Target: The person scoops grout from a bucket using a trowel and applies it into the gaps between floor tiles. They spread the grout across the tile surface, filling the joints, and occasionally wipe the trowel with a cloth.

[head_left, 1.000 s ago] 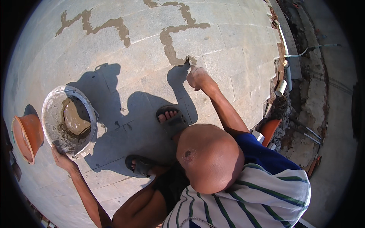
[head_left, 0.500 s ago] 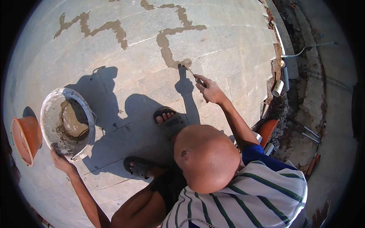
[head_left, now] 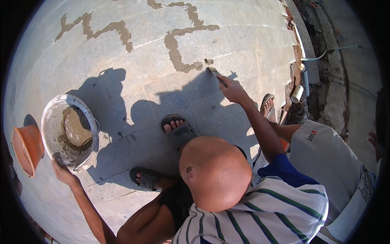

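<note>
My right hand (head_left: 233, 90) grips a putty knife (head_left: 214, 72) by its handle. The blade is low over the pale paving, just beside a small dab of wet mortar (head_left: 209, 62). Left of it, a zigzag strip of mortar (head_left: 174, 51) follows the slab joints. My left hand (head_left: 65, 174) holds the near rim of a white bucket (head_left: 47, 140), its fingers partly hidden by the bucket wall. Wet grey-brown mortar (head_left: 77, 127) lies inside the bucket, which is tilted toward me.
An orange tub (head_left: 30, 148) lies tipped at the far left. Another zigzag mortar strip (head_left: 87, 27) marks the paving. At right stands another person in grey trousers (head_left: 325, 150), a sandalled foot (head_left: 267, 105) on the slabs. Beyond the broken edge are pipes (head_left: 297, 93) and a trench.
My right hand with the putty knife has moved right, off the strip's end, and a small mortar dab now shows there. Another person has stepped in from the right. My left hand stays on the bucket.
</note>
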The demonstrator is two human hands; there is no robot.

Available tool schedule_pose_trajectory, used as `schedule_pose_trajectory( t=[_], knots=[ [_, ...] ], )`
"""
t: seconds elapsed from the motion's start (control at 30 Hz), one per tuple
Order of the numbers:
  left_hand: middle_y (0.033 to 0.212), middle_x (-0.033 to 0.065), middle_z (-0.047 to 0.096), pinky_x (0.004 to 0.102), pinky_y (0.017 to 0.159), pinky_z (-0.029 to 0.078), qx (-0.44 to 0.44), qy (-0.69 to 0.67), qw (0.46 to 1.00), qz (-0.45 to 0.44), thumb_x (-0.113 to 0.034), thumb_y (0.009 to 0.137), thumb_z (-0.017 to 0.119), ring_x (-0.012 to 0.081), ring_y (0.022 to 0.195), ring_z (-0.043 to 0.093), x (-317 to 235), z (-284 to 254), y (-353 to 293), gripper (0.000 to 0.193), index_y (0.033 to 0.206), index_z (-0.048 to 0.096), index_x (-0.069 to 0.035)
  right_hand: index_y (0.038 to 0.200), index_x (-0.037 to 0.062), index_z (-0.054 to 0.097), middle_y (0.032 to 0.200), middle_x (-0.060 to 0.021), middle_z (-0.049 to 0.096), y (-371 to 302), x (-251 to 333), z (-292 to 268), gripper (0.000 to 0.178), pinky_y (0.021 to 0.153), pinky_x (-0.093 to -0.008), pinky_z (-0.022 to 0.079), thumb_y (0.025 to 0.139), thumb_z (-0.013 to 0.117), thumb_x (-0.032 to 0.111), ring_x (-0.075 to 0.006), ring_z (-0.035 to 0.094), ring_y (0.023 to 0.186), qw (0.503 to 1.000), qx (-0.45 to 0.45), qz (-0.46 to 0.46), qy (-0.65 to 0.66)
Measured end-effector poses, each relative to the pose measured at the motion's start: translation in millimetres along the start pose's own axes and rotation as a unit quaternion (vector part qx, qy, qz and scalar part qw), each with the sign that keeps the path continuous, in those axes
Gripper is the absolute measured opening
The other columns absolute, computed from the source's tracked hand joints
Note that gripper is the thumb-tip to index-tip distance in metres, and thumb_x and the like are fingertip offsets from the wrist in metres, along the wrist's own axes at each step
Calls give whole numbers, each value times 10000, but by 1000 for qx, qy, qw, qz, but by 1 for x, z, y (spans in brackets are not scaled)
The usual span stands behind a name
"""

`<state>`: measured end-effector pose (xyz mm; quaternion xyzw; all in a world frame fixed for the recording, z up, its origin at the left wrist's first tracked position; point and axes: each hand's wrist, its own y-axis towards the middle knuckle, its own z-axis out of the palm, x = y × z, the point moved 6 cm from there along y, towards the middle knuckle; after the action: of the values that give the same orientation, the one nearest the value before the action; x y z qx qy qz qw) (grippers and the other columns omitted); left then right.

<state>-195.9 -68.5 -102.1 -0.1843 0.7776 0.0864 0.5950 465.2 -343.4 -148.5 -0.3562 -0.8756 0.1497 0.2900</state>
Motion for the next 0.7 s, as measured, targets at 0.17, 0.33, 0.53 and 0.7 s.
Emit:
schedule_pose_trajectory(
  t=[0.17, 0.33, 0.53, 0.7],
  knots=[
    [1329, 153, 478, 355, 1046, 329, -2, -20, 1000, -9, -251, 964, 456, 250, 1222, 449, 3, 5, 0, 449, 1282, 487, 64, 1348, 94, 433, 683, -67, 533, 29, -6, -14, 476, 450, -320, 462, 884, 491, 185, -144, 520, 516, 975, -2, 154, 160],
    [1330, 154, 478, 355, 1048, 329, -12, -17, 1000, -9, -245, 957, 458, 255, 1223, 448, 3, 3, 0, 449, 1280, 490, 64, 1353, 24, 397, 784, -184, 616, 40, 34, 15, 543, 546, -374, 515, 822, 455, 122, -261, 622, 575, 974, -3, 152, 167],
    [1290, 131, 517, 342, 1042, 330, -29, -21, 999, -20, -222, 945, 476, 225, 1191, 482, -3, 9, -6, 433, 1269, 502, 64, 1276, -92, 424, 690, -204, 632, 33, 77, 31, 483, 477, -370, 513, 825, 407, 79, -261, 646, 561, 993, 50, 81, 73],
    [1299, 122, 510, 340, 1046, 325, -18, -13, 1000, -16, -230, 945, 476, 220, 1203, 468, 5, 6, -1, 444, 1278, 494, 63, 1314, -40, 433, 698, -121, 594, 5, 94, 33, 483, 443, -319, 502, 860, 428, 127, -195, 571, 497, 979, 129, 80, 137]
  ],
)
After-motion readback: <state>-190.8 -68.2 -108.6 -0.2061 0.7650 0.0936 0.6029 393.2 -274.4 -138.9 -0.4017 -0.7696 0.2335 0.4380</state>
